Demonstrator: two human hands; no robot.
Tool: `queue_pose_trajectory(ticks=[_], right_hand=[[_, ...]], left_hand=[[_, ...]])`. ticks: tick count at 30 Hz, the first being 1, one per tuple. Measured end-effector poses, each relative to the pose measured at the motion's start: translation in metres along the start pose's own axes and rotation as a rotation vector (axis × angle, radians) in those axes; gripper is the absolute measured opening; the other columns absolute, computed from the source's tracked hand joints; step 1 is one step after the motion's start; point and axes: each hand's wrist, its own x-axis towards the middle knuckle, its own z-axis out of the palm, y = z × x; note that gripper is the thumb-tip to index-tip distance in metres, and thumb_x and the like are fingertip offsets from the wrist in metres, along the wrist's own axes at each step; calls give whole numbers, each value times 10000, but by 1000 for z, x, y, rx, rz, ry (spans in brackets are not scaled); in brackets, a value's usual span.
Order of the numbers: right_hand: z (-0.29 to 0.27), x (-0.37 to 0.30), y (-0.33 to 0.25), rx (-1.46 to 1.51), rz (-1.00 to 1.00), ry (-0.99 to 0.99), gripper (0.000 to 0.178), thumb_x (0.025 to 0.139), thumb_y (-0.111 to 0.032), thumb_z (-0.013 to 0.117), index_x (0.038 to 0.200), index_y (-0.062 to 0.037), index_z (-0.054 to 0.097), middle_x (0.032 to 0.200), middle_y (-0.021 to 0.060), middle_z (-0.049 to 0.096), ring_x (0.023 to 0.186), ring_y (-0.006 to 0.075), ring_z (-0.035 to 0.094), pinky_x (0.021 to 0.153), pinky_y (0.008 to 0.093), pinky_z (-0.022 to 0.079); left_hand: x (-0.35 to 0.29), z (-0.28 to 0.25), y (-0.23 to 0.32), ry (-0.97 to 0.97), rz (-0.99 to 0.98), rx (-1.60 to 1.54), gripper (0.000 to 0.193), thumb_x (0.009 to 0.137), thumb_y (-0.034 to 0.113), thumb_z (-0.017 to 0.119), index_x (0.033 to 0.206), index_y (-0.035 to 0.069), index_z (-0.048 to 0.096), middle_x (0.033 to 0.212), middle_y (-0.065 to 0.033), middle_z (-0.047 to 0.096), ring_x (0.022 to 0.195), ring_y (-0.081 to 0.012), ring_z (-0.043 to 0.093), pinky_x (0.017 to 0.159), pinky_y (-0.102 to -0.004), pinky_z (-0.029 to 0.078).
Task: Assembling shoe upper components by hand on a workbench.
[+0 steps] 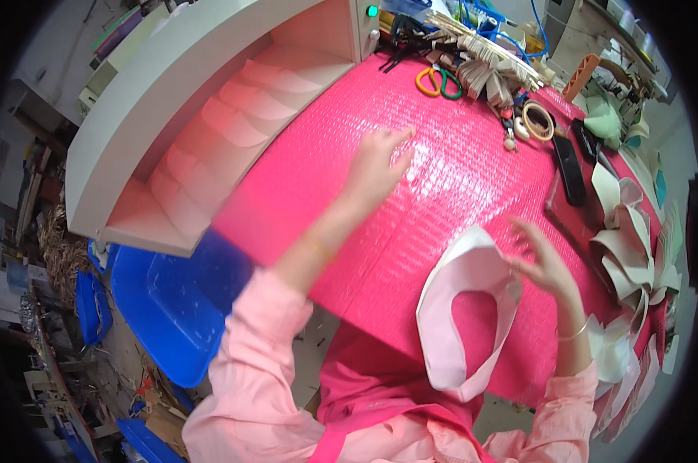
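A white, loop-shaped piece of sheet material [439,324], which resembles a shoe upper, lies near the table's front edge and partly overhangs it. Just to its right is my right hand [546,262], fingers spread and holding nothing; whether a fingertip touches the loop I cannot tell. My left hand [374,171] hovers over the middle of the pink-covered table [326,193], its thumb and forefinger apart with no object visible between them. Several thin pale pieces [225,127] stand in a row inside the white box-like unit [125,123] at the left, under a reddish glow.
Scissors with orange and green handles [440,82], a tape roll [537,122] and a black tool [569,171] lie toward the back. Pale cut pieces [627,239] pile up along the right edge. A blue tub [164,309] stands below the table at left.
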Motion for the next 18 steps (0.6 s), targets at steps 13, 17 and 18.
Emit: queue_pose_trajectory(ticks=[13,17,18], right_hand=[[9,14,21,326,218,-305,287,740,-163,651,975,-6,596,731,98,581,640,177,565,599,267,449],[12,10,16,382,165,-275,280,736,-172,661,951,-6,593,701,114,565,608,200,556,579,283,438],[10,9,12,381,157,-273,280,736,-172,661,951,-6,593,701,114,565,608,200,556,579,283,438]], left_hand=[[240,95,-182,64,-174,504,456,699,41,494,1132,-4,359,1306,-257,303,1251,-395,237,1031,-409,255],[230,109,-212,203,-95,304,570,661,17,521,1187,29,300,1325,-284,258,1273,-378,222,1035,-386,251],[228,117,-217,312,-118,-109,578,652,4,515,1184,29,292,1314,-278,275,1274,-364,231,1036,-369,245]])
